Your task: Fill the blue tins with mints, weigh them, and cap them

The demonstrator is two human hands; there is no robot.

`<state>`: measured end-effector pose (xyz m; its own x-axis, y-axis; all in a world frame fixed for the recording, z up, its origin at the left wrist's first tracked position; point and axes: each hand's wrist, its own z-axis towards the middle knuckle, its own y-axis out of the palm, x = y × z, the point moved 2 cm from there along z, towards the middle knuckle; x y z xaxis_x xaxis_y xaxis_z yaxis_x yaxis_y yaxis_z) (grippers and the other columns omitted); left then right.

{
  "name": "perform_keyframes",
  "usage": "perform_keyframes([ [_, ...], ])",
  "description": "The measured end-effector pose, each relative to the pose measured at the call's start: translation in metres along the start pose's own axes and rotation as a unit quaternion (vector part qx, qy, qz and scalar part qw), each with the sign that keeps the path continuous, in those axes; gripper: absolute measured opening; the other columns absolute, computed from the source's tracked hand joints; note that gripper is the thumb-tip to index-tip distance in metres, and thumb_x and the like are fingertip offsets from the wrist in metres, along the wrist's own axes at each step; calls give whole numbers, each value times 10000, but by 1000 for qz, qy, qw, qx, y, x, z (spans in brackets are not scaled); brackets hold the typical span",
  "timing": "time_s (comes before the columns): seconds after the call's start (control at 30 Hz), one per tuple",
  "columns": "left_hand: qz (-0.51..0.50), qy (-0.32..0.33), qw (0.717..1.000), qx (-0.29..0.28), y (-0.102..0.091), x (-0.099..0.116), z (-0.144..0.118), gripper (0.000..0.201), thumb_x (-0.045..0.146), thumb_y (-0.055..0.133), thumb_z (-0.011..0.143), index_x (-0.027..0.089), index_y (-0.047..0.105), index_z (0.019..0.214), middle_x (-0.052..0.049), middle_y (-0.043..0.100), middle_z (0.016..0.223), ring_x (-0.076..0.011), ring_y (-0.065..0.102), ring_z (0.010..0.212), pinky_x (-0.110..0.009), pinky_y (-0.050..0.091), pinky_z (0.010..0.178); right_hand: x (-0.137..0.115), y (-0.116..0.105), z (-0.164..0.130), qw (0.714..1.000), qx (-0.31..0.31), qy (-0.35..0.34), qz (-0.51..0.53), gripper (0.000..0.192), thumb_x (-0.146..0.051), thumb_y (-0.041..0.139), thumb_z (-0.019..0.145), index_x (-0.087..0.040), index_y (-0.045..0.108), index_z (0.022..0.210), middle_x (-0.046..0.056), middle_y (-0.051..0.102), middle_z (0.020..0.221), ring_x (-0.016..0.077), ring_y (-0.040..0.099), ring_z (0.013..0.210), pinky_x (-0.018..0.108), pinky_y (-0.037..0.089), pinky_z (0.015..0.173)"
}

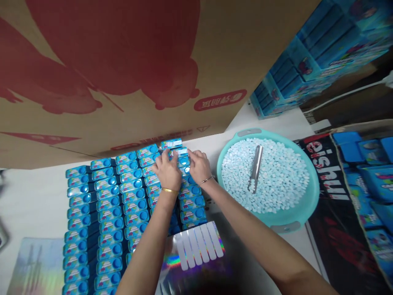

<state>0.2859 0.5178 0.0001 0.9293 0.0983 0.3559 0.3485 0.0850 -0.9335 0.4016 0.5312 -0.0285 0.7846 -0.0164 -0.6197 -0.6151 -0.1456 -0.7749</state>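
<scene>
Rows of small blue candy tins (134,186) stand side by side on the white table. At the back of the rightmost row, a pale shiny sticker strip (181,151) lies across the top of a tin, between my hands. My left hand (168,174) has its thumb and forefinger closed at the strip's left end, with the other fingers bent over neighbouring tins. My right hand (200,167) pinches the right end, its fingertips partly hidden. Nearer to me, a silvery sticker sheet (198,246) with several white strips lies below my forearms.
A turquoise basin (311,205) of pale blue candies (282,172) stands right, a metal scoop (257,168) resting in them. A large cardboard box (227,53) walls off the back. Blue packs (322,37) are stacked behind right; another shiny sheet (37,266) lies at left.
</scene>
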Motion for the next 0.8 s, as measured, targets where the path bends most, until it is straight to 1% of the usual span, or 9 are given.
perform_keyframes([
  [0.13,10,31,999,-23,-3,1,-3,448,110,431,816,285,570,1204,-113,397,1436,-378,376,1205,-548,298,867,-1,-8,3,998,-40,-14,-41,492,-68,425,805,-202,569,1256,120,621,1047,279,485,934,380,410,764],
  [0.23,-1,68,997,-28,-25,-3,-18,390,159,401,868,240,548,1220,-131,442,1390,-344,399,1206,-504,311,886,-8,-31,-12,996,-28,-47,-65,493,-99,432,826,-149,501,1311,138,585,1165,295,459,1009,394,391,798],
  [0.33,-51,139,982,-117,-56,-12,-61,270,282,378,935,209,590,1084,-104,596,1141,-249,521,1043,-401,345,847,-18,-54,-56,994,-11,-105,-24,402,-212,366,927,-133,485,1303,135,580,1169,278,462,1029,394,370,839],
  [0.43,-26,186,956,-226,-77,-25,-121,287,465,506,874,208,610,949,-77,612,981,-236,528,914,-367,339,758,-24,-58,-116,987,-65,-141,25,317,-296,347,964,-169,586,1129,96,630,1046,243,493,962,371,363,820],
  [0.5,14,181,951,-250,-83,-33,-157,325,513,559,827,201,612,902,-88,595,984,-247,506,891,-361,324,720,-26,-52,-152,982,-95,-160,24,281,-311,379,961,-175,602,1064,84,642,1007,234,499,938,367,350,810],
  [0.57,18,160,952,-259,-83,-37,-181,293,474,532,858,188,590,839,-84,591,942,-232,502,855,-351,315,703,-29,-41,-179,977,-110,-184,6,254,-315,415,952,-173,603,1046,81,645,995,233,497,926,368,330,801],
  [0.67,-44,142,953,-264,-80,-36,-191,258,370,443,929,174,532,785,-40,586,793,-179,521,758,-336,313,698,-32,-30,-195,968,-125,-215,-25,214,-297,442,943,-171,611,982,71,642,934,225,493,893,363,303,778],
  [0.73,-79,150,952,-256,-80,-34,-185,241,346,426,942,174,534,814,-23,594,759,-161,539,739,-334,318,713,-32,-27,-193,967,-131,-213,-45,218,-273,429,948,-178,610,870,59,632,859,214,490,852,354,285,745],
  [0.8,-78,171,954,-233,-80,-33,-173,214,334,425,945,180,570,910,-32,632,814,-168,562,791,-343,320,743,-29,-28,-185,970,-125,-197,-65,259,-260,406,958,-181,593,797,54,626,815,207,483,818,348,264,715],
])
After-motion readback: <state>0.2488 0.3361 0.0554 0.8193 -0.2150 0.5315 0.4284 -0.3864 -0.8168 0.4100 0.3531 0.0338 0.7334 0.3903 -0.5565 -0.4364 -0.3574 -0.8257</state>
